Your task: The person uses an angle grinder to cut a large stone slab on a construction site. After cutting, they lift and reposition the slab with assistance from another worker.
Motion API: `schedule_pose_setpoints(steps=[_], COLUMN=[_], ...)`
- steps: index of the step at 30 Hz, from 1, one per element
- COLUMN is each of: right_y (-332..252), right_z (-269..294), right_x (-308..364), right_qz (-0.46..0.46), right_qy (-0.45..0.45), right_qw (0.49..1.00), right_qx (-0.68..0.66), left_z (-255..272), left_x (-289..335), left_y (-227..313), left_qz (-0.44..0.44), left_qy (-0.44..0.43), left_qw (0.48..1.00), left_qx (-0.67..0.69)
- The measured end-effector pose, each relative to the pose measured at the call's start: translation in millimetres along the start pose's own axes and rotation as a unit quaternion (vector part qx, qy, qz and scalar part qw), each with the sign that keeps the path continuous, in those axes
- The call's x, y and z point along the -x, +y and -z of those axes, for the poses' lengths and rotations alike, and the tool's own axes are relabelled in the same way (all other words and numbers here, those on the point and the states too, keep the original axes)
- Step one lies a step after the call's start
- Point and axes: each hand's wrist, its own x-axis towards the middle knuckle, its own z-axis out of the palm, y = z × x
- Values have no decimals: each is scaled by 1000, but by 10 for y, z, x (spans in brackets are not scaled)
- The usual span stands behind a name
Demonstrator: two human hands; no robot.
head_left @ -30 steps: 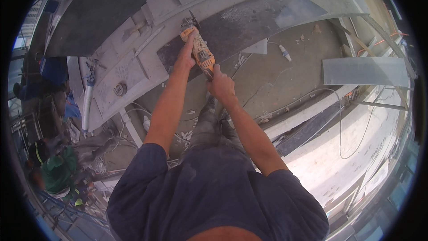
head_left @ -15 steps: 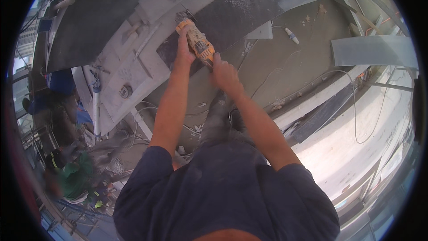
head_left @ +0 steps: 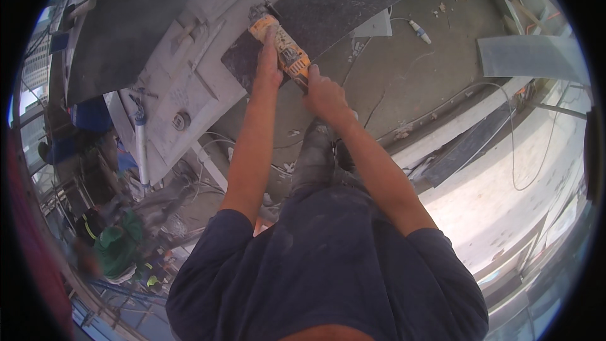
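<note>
With both hands I hold a dusty yellow and black angle grinder (head_left: 287, 50) out in front of me. My left hand (head_left: 269, 63) is wrapped round its body near the head, thumb along the top. My right hand (head_left: 325, 96) grips the rear handle end. The grinder's thin disc, seen edge-on, is at the far left end, over the edge of a dark slab (head_left: 341, 9). Whether the disc touches the slab or spins, I cannot tell. Pale, dust-covered boards (head_left: 205, 63) lie just left of the tool.
A white cable connector (head_left: 420, 31) lies on the dusty floor (head_left: 404, 69) at right. A loose cable (head_left: 514, 151) hangs over the pale wall at right. A white tube-shaped tool (head_left: 141, 145) leans at the boards' left edge. At lower left is a person in green (head_left: 118, 246).
The view has shifted slightly, so the floor and slab sit a little higher at right. My hands keep hold of the grinder, which stays over nearly the same place.
</note>
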Motion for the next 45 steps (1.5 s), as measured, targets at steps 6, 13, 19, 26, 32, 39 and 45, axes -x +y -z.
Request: schedule_pose_setpoints(steps=[6, 13, 19, 26, 32, 39, 45], right_y=[-17, -60, -134, -141, -182, -206, -214], right_z=[-91, -102, -113, -69, -12, -57, -81], right_x=[-92, -162, -293, 39, 96, -158, -230], right_qz=[4, 10, 21, -3, -7, 5, 2], right_qy=[9, 2, 31, -9, -13, -4, 5], right_qw=[1000, 999, 999, 999, 999, 998, 998], right_qx=[18, 37, 31, 52, 53, 61, 65], left_z=[-54, -6, -40, 159, 80, 56, 72], left_x=[16, -38, -105, 71, 132, -49, -102], left_y=[66, 71, 171, 50, 4, 94, 129], left_qz=[-15, -44, -3, 28, 14, -9, -5], left_qy=[28, 44, 78, -7, 36, 55, 37], left_qw=[999, 997, 996, 1000, 999, 995, 998], left_qx=[-27, -42, -33, -5, -33, -80, -52])
